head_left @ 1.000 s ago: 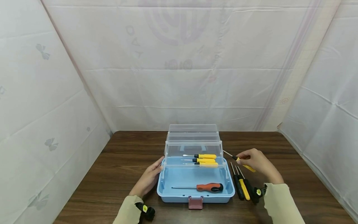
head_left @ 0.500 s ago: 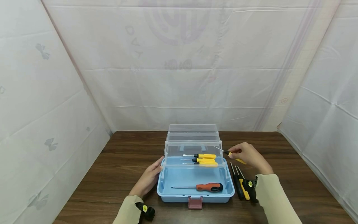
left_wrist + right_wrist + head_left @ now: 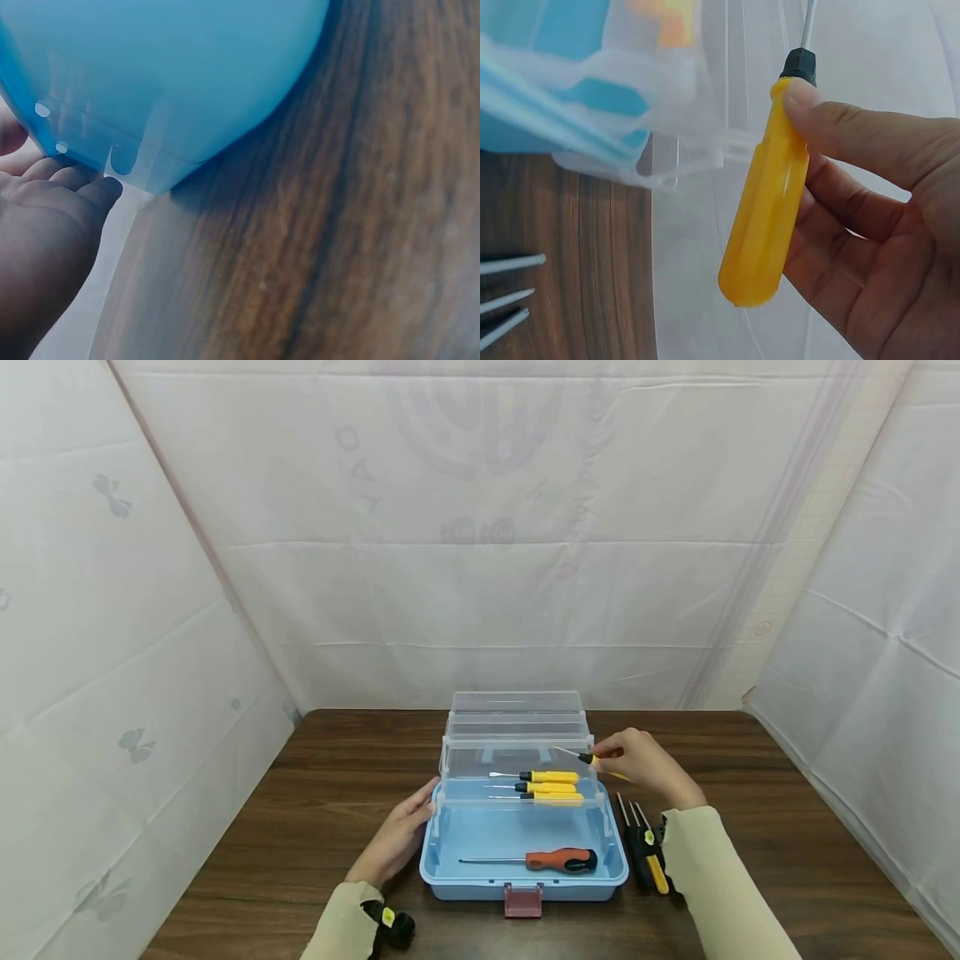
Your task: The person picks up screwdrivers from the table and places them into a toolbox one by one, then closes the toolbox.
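Observation:
My right hand (image 3: 647,766) pinches a yellow-handled screwdriver (image 3: 765,217) between thumb and fingers, near its black collar. The screwdriver's thin shaft points left, over the clear trays (image 3: 517,752) of an opened blue toolbox (image 3: 487,890). Several yellow screwdrivers (image 3: 551,777) lie side by side in the lowest clear tray. An orange-and-black screwdriver (image 3: 558,860) lies in the box's bottom. At the box's left side rests my left hand (image 3: 397,839), its fairly straight fingers (image 3: 71,176) touching the blue wall; part of its thumb is cut off in the left wrist view.
Right of the toolbox, several screwdrivers lie on the brown wooden table (image 3: 360,760), among them a yellow-and-black one (image 3: 656,868), partly hidden by my right wrist. A pink latch (image 3: 522,902) hangs at the box's front. White sheets (image 3: 450,610) enclose the table.
My right hand has carried the yellow screwdriver leftward and away from me, from beside the box to the clear trays' right edge. The left hand has stayed at the box.

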`<state>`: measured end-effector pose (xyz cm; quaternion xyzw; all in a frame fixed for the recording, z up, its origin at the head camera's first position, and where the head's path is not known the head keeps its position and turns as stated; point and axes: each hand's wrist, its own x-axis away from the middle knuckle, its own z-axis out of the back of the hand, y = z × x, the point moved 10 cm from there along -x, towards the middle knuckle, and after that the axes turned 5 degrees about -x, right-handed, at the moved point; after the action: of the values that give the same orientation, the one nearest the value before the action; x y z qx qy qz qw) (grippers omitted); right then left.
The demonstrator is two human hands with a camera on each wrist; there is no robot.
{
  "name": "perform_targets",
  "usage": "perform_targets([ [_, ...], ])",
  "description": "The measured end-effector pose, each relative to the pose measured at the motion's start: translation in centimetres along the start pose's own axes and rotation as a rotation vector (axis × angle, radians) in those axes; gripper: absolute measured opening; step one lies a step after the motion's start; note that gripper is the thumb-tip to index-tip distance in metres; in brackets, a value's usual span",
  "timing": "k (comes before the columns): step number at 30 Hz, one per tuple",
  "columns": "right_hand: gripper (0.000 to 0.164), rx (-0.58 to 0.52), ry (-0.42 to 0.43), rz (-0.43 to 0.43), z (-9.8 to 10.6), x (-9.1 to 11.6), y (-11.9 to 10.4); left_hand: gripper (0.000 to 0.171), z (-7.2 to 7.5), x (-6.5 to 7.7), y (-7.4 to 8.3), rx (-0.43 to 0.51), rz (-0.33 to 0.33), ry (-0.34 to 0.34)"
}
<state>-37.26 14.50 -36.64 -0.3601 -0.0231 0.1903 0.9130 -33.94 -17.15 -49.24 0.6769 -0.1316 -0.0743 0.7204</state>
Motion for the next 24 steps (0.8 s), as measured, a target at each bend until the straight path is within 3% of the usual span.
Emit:
perform_targets([
  [10, 0.019, -0.014, -0.026, 0.051, -0.9, -1.4, -1.8, 0.060, -0.1, 0.0, 0.0, 0.010, -0.005, -0.008],
  [20, 0.018, -0.041, -0.016, -0.007, -1.9, -2.2, -2.2, 0.058, 0.0, 0.0, 0.0, 0.012, -0.001, -0.009],
  [24, 0.018, -0.039, -0.024, 0.010, -2.3, -2.5, -2.8, 0.057, 0.1, 0.1, 0.0, 0.004, 0.007, -0.004],
])
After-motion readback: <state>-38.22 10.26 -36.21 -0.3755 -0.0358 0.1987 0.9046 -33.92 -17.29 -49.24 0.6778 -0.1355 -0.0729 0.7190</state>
